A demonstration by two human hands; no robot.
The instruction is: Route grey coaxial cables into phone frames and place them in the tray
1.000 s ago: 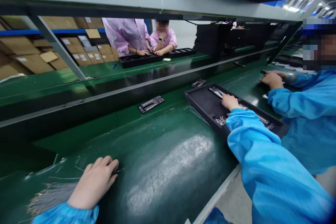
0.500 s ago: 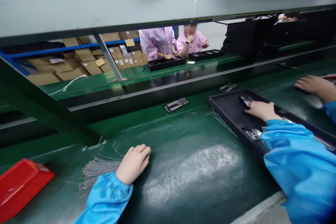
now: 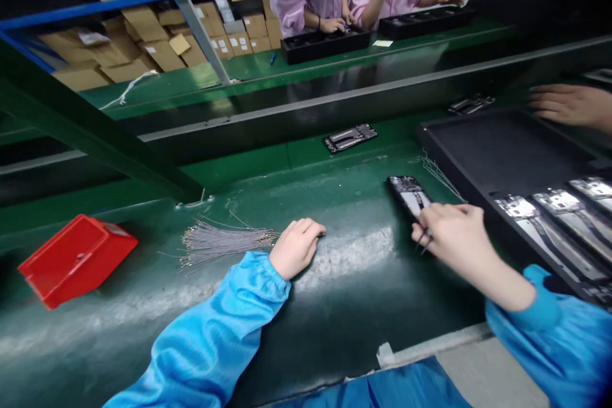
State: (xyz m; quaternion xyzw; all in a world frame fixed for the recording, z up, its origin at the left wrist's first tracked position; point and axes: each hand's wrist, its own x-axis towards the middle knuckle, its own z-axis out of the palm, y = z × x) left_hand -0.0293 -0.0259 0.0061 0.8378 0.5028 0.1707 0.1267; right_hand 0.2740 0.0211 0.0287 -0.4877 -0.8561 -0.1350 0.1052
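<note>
My right hand (image 3: 452, 236) is closed on the near end of an opened phone (image 3: 408, 194), its inner parts facing up, held over the green bench. Thin dark tips, perhaps of tweezers, stick out below its fingers. My left hand (image 3: 295, 247) rests on the bench with its fingers curled; anything under them is hidden, though a small dark spot shows by the fingertips. Just left of it lies a bundle of thin grey cables (image 3: 222, 242). Right of my right hand is a black tray (image 3: 521, 140) with several opened phones (image 3: 568, 210) in its near part.
Another opened phone (image 3: 351, 138) lies farther back, and one (image 3: 471, 104) behind the tray. A red bin (image 3: 79, 261) stands at left, near a green post (image 3: 119, 134). A co-worker's hand (image 3: 568, 104) reaches in at right. Two people in pink work across the bench.
My right hand has lifted the phone out of the tray and brought it left over the bench. The view has tilted down and shifted; my left hand stays beside the cables.
</note>
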